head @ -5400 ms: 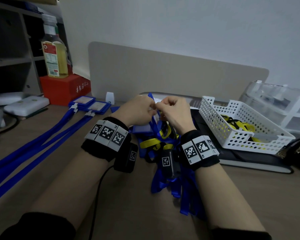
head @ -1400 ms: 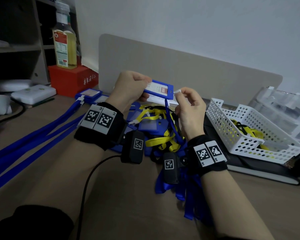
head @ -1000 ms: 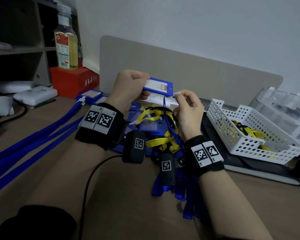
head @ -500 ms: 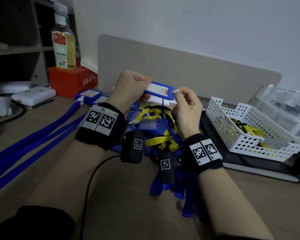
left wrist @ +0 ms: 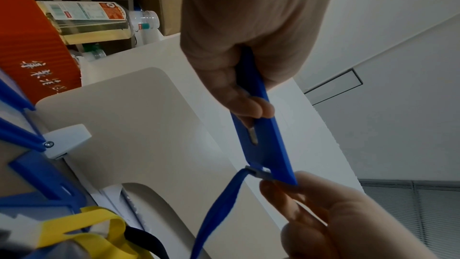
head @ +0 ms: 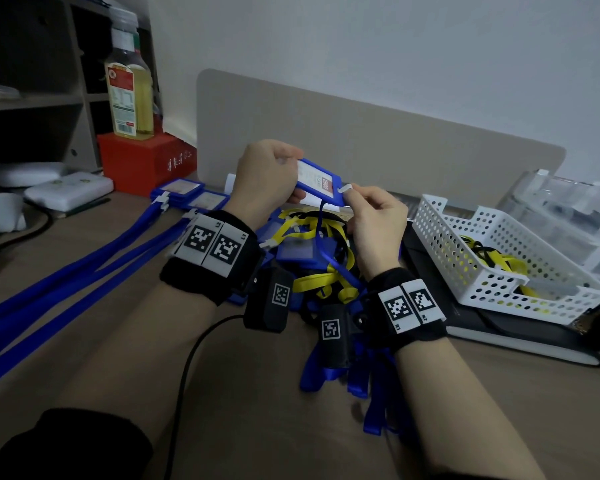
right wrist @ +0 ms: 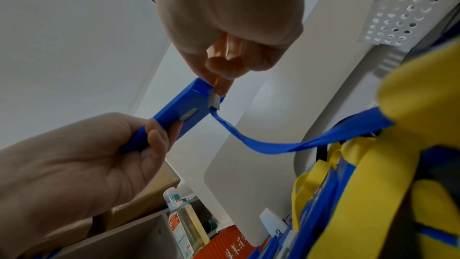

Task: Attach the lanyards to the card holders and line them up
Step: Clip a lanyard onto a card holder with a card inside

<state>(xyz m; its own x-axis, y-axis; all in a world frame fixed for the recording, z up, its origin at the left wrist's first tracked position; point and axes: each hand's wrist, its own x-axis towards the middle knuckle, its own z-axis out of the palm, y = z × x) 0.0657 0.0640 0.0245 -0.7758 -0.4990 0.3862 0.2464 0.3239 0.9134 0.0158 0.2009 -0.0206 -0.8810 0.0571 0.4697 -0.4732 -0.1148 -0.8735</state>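
Note:
My left hand (head: 269,178) grips a blue card holder (head: 321,183) by its left end, held up above the table. My right hand (head: 371,211) pinches the white clip (head: 345,188) of a blue lanyard (head: 329,251) against the holder's right end. In the right wrist view the clip (right wrist: 214,100) sits on the holder (right wrist: 183,110) edge, and the lanyard strap (right wrist: 268,146) hangs down from it. Below lies a pile of blue and yellow lanyards and holders (head: 312,265). Two finished holders (head: 191,195) with straps lie at the left.
A white perforated basket (head: 492,268) with yellow lanyards stands at the right on a dark pad. A red box (head: 142,164) with an oil bottle (head: 129,98) stands at the back left. A beige divider panel (head: 378,143) runs behind. Long blue straps (head: 66,282) cross the left table.
Both hands rose from the pile with the holder and the lanyard end. Over the last second the right hand brought the white clip onto the holder's right end.

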